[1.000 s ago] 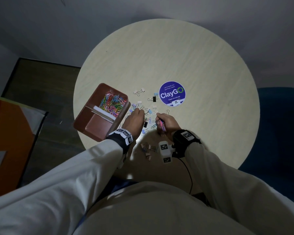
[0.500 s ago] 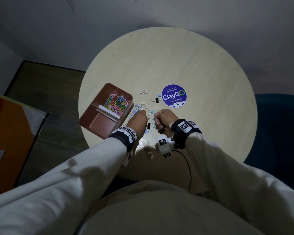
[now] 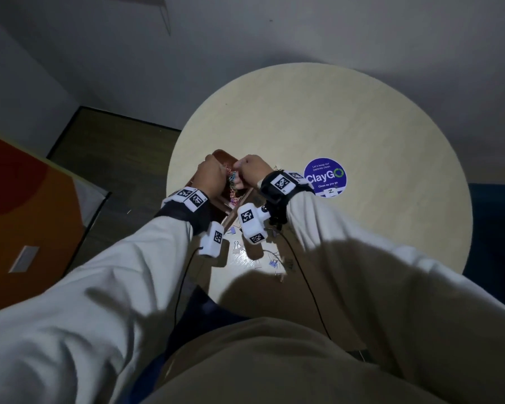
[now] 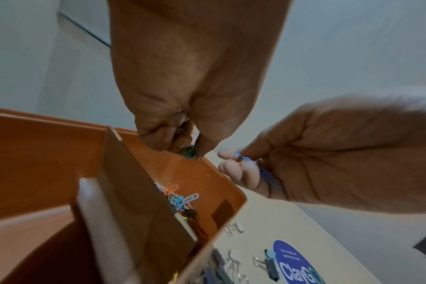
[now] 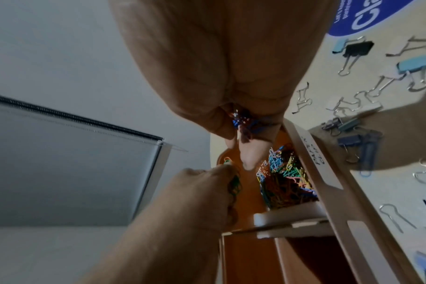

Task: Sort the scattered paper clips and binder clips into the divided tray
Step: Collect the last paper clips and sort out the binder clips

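A brown divided tray point(image 3: 219, 155) sits at the table's left edge, and a heap of coloured paper clips point(image 5: 285, 182) fills its far compartment. Both hands hover over that compartment. My left hand point(image 4: 189, 150) pinches a few green paper clips point(image 4: 189, 152) above the tray wall. Beside it, my right hand point(image 5: 241, 138) pinches a bunch of blue and red paper clips point(image 5: 243, 123). In the head view the left hand point(image 3: 213, 176) and right hand point(image 3: 251, 170) nearly touch and hide most of the tray. Several binder clips point(image 5: 358, 50) lie on the table beside the tray.
A round purple ClayGo sticker point(image 3: 325, 177) lies right of the hands. More binder clips point(image 3: 236, 246) are scattered by the near table edge, under the wrist cameras and their cables. The tray's near compartment point(image 5: 250, 265) shows a bare floor behind a cardboard divider point(image 4: 134, 182).
Both hands left the scattered clips on the table and moved left and up to above the tray's paper clip compartment, each carrying paper clips. The head view has shifted too.
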`<state>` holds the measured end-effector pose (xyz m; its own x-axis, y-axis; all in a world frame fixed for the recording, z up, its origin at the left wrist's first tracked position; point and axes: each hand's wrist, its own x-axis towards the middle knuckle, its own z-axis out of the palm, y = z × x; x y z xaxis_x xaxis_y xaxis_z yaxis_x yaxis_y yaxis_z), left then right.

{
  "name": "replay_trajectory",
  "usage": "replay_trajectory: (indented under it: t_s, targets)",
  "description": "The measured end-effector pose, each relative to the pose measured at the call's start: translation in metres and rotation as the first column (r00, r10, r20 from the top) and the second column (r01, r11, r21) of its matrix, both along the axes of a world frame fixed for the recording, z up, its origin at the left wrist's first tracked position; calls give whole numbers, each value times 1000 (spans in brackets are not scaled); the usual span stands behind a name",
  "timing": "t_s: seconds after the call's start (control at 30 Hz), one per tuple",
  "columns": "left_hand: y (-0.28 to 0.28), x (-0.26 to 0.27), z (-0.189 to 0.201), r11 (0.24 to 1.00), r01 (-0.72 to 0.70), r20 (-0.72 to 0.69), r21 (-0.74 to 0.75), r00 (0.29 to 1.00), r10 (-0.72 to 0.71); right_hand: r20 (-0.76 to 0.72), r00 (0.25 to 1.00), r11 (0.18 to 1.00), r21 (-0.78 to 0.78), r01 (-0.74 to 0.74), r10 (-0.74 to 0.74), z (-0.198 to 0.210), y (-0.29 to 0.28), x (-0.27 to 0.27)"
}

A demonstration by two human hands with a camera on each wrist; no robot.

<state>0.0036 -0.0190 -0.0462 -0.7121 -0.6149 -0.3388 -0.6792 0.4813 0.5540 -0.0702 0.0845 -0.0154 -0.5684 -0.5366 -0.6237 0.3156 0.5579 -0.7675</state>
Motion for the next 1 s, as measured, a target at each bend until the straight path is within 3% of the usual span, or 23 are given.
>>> replay_trajectory:
  t_s: [0.1,0.2,0.33,0.43,0.53,0.6,0.7,0.8,0.9,1.0]
  targets:
    - [-8,-5,-1,998,45,103,-35,994,-41,-175,961,970,160,-185,212,-5,-9,2]
    - [-6,-7,3,985,155,157,-81,978,-141,-278,918,945,247,-216,282,-9,-6,1]
    - [8,-3,8,962,235,164,-137,963,-212,-202,978,998,49,-38,47,-18,12,-5]
    - [25,2,6,951,180,6,-251,983,-184,-124,985,991,-74,111,-119,-21,35,-15]
    - [55,6,6,953,129,-195,-272,963,-186,-148,973,984,-35,173,-176,-30,62,-27]
    - [79,9,1,944,189,-220,-271,943,-252,-231,961,984,56,171,-154,-38,83,-33]
    - [104,11,-11,910,329,-109,-251,925,-364,-346,938,970,214,118,-38,-54,114,-39]
    - [115,16,-26,793,526,166,-307,850,-499,-400,908,927,372,40,122,-70,142,-40]
    - [118,19,-44,846,481,325,-231,857,-399,-406,868,864,500,-50,285,-82,164,-34]
    - [122,17,-53,835,491,364,-250,846,-389,-419,792,798,586,-136,443,-88,177,-21]
